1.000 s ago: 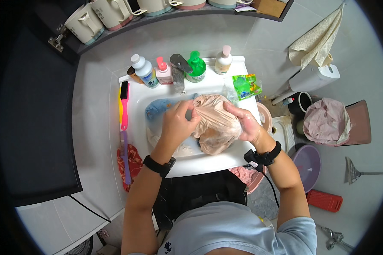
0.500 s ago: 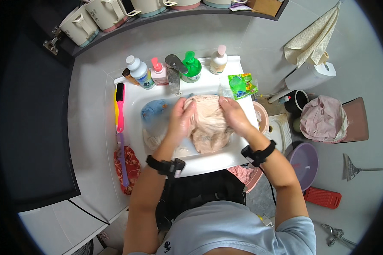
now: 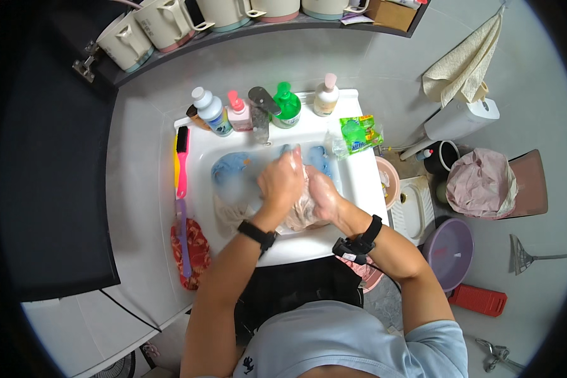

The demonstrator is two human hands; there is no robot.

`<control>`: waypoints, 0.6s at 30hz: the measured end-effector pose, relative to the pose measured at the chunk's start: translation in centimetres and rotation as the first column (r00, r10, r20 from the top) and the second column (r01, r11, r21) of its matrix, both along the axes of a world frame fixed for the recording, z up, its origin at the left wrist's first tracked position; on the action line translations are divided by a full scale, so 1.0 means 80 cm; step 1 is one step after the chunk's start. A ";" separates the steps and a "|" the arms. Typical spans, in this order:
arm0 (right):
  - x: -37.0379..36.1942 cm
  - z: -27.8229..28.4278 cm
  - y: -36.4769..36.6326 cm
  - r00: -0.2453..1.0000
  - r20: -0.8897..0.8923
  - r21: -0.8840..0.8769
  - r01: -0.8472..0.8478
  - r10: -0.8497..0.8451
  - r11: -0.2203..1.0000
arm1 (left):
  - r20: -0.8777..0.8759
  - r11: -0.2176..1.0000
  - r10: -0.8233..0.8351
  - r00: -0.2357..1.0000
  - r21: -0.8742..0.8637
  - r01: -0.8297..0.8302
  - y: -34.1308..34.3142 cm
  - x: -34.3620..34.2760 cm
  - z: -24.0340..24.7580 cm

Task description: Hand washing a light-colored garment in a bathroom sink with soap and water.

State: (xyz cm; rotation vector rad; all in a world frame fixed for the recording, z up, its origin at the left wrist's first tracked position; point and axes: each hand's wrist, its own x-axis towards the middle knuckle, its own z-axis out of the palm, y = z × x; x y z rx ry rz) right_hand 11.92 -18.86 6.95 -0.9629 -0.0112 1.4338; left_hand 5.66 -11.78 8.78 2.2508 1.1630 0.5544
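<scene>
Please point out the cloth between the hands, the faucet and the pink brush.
Cloth (image 3: pixel 300 215): head view, lower folds.
Faucet (image 3: pixel 261 122): head view, grey body.
Pink brush (image 3: pixel 182 165): head view, handle.

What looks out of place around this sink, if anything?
One mild oddity: the green packet lies askew on the right rim of the sink, its right end apparently jutting past the outer edge, while the pump bottles line the back. No clear spill or damage shows.
</scene>
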 end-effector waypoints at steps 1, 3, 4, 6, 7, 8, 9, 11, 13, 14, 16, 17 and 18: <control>-0.002 0.006 0.000 0.999 0.030 0.009 0.036 -0.036 0.999 | 0.030 1.000 0.002 1.000 0.021 -0.003 0.000 0.003 0.005; 0.032 -0.044 -0.018 0.989 -0.147 0.503 0.049 0.030 0.863 | 0.108 0.988 -0.135 0.985 0.087 0.126 -0.056 0.011 0.026; 0.028 -0.039 -0.017 0.988 -0.151 0.502 0.046 0.035 0.864 | 0.160 0.965 -0.235 0.959 0.153 0.211 -0.075 0.004 0.034; 0.020 -0.025 -0.009 0.916 -0.358 0.276 -0.082 0.182 0.958 | 0.181 0.963 -0.202 0.962 0.217 0.161 -0.031 -0.005 0.011; 0.009 -0.006 -0.007 0.982 -0.144 0.035 -0.116 0.119 0.993 | 0.026 0.993 -0.064 0.998 0.100 0.061 0.010 -0.009 0.005; 0.004 0.016 -0.011 0.980 -0.148 0.038 -0.127 0.132 0.991 | -0.149 0.998 0.067 0.987 0.002 -0.068 0.036 -0.020 0.000; 0.009 0.037 -0.011 0.981 -0.156 0.036 -0.112 0.117 0.993 | -0.141 0.998 0.070 0.988 0.012 -0.069 0.051 -0.024 -0.010; 0.028 0.036 -0.017 0.956 -0.252 0.089 -0.131 0.149 0.987 | 0.457 0.932 0.021 0.889 -0.331 0.148 0.055 -0.037 -0.024; 0.037 0.020 -0.018 0.982 -0.165 0.039 -0.084 0.089 0.996 | 0.509 0.903 0.069 0.858 -0.398 0.163 0.031 -0.032 0.007; 0.041 0.015 -0.018 0.997 -0.071 -0.002 -0.040 0.040 0.999 | 0.555 0.873 0.125 0.822 -0.455 0.175 0.022 -0.025 0.017; 0.024 0.039 -0.010 0.994 -0.108 0.019 -0.032 0.033 0.999 | 0.674 0.967 0.101 0.732 -0.240 0.088 0.008 -0.013 0.004; 0.017 0.046 -0.006 0.990 -0.140 0.038 -0.009 0.014 0.999 | 0.771 1.000 0.029 0.636 -0.021 -0.020 0.002 -0.007 -0.003; 0.030 0.010 -0.002 0.991 -0.137 0.038 0.009 -0.003 0.999 | 0.773 1.000 0.018 0.634 -0.022 -0.002 -0.016 0.002 -0.003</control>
